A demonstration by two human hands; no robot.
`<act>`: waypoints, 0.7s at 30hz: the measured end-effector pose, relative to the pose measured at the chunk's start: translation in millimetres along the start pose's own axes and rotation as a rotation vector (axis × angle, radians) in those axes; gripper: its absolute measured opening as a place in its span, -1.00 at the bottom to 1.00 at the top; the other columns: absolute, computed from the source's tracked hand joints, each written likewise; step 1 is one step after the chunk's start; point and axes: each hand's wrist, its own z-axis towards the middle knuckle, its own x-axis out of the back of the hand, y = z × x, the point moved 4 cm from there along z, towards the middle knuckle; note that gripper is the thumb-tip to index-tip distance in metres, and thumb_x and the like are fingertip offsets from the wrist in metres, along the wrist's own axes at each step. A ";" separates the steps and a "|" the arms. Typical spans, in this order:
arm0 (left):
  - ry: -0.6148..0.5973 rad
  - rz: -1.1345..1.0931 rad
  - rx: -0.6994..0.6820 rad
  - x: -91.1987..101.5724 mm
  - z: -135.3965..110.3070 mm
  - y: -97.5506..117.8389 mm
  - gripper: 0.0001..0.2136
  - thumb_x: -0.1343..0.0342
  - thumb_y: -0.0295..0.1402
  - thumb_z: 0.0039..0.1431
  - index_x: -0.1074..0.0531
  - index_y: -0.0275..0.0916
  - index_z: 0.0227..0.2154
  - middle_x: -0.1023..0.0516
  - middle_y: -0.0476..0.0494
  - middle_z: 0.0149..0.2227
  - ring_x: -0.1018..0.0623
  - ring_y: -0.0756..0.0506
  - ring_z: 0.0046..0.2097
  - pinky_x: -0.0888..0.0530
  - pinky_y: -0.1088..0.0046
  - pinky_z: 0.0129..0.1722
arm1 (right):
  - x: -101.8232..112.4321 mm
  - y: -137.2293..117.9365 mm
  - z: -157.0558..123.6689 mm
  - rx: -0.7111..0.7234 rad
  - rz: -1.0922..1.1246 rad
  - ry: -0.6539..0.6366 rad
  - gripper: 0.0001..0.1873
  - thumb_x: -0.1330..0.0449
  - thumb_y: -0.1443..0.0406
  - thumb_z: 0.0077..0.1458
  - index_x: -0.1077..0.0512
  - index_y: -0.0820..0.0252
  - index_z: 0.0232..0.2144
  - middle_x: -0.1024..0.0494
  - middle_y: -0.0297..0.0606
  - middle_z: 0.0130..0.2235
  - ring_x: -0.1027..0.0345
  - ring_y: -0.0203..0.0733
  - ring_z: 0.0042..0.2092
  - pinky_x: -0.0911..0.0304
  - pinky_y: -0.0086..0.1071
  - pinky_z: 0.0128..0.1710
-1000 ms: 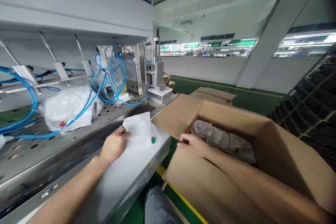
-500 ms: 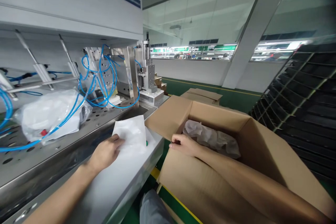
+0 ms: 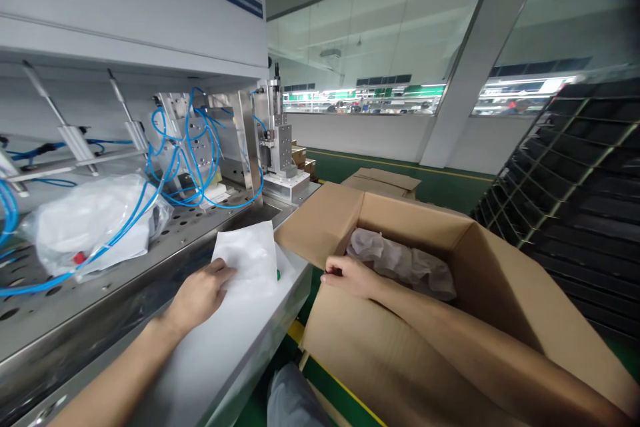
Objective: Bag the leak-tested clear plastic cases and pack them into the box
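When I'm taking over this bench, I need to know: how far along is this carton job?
Done: the cardboard carton stands open, crumpled grey wrapping inside. In hand: the left hand presses a white sheet on the bench; the right hand is at the carton's edge. Apparently left: the small green disc beside the sheet, lying outside the carton.

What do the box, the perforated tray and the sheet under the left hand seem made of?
The box looks like corrugated cardboard: matte brown, thick cut edges. The perforated tray looks like stainless steel, with a metallic sheen. The sheet looks like thin matte white paper, though plastic film is possible.
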 end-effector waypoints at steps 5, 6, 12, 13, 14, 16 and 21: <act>-0.004 0.005 0.000 0.2 -1.1 0.9 -0.55 0.07 -0.61 0.09 -0.48 -0.15 -0.01 -0.49 -0.21 -0.03 -0.56 -0.21 -0.02 -0.51 0.25 0.00 | 0.8 -2.7 -0.3 -0.009 0.005 0.009 -0.72 -0.24 0.14 0.14 -0.35 0.19 -0.48 -0.41 -0.44 -0.47 -0.22 -0.33 -0.41 -0.01 -0.42 -0.41; -0.008 0.006 -0.002 0.3 -1.3 1.2 -0.55 0.07 -0.61 0.09 -0.48 -0.15 -0.01 -0.49 -0.21 -0.03 -0.56 -0.21 -0.02 -0.50 0.25 0.01 | 1.1 -3.4 -0.3 -0.010 0.003 0.010 -0.73 -0.23 0.14 0.14 -0.35 0.19 -0.48 -0.41 -0.44 -0.47 -0.23 -0.33 -0.41 -0.01 -0.43 -0.41; -0.017 0.012 -0.013 -0.2 -1.7 2.6 -0.55 0.09 -0.61 0.11 -0.48 -0.16 0.00 -0.48 -0.23 -0.01 -0.55 -0.22 0.00 -0.51 0.23 0.02 | 1.9 -5.7 0.0 -0.008 0.020 0.006 -0.72 -0.23 0.14 0.13 -0.34 0.18 -0.48 -0.39 -0.44 -0.48 -0.20 -0.33 -0.41 -0.02 -0.43 -0.41; -0.016 0.011 -0.016 -0.4 -1.5 2.7 -0.55 0.09 -0.61 0.11 -0.48 -0.17 0.00 -0.48 -0.23 -0.01 -0.55 -0.22 0.00 -0.51 0.22 0.03 | 2.0 -5.8 0.1 -0.009 0.020 0.007 -0.72 -0.23 0.13 0.13 -0.34 0.18 -0.48 -0.39 -0.44 -0.48 -0.20 -0.33 -0.41 -0.02 -0.43 -0.41; -0.016 0.009 -0.018 -0.5 -1.2 2.8 -0.55 0.09 -0.61 0.11 -0.48 -0.17 0.01 -0.48 -0.23 -0.01 -0.55 -0.23 0.00 -0.51 0.21 0.03 | 2.1 -5.8 0.1 -0.009 0.019 0.009 -0.73 -0.23 0.14 0.12 -0.34 0.18 -0.48 -0.40 -0.43 -0.48 -0.20 -0.32 -0.41 -0.03 -0.42 -0.41; -0.018 0.009 -0.016 -0.6 -0.7 2.4 -0.54 0.09 -0.61 0.10 -0.47 -0.17 0.01 -0.48 -0.24 -0.01 -0.55 -0.24 0.00 -0.51 0.19 0.03 | 2.0 -5.9 0.3 -0.009 0.013 0.008 -0.73 -0.23 0.14 0.12 -0.35 0.18 -0.48 -0.41 -0.43 -0.48 -0.22 -0.32 -0.41 -0.03 -0.42 -0.40; -0.016 -0.009 -0.024 -1.0 -0.9 0.9 -0.54 0.10 -0.60 0.11 -0.47 -0.18 0.03 -0.47 -0.25 -0.01 -0.55 -0.25 0.01 -0.51 0.16 0.04 | 1.4 -5.7 0.5 -0.010 0.009 0.002 -0.72 -0.23 0.12 0.13 -0.34 0.18 -0.47 -0.42 -0.42 -0.47 -0.23 -0.31 -0.40 -0.04 -0.42 -0.40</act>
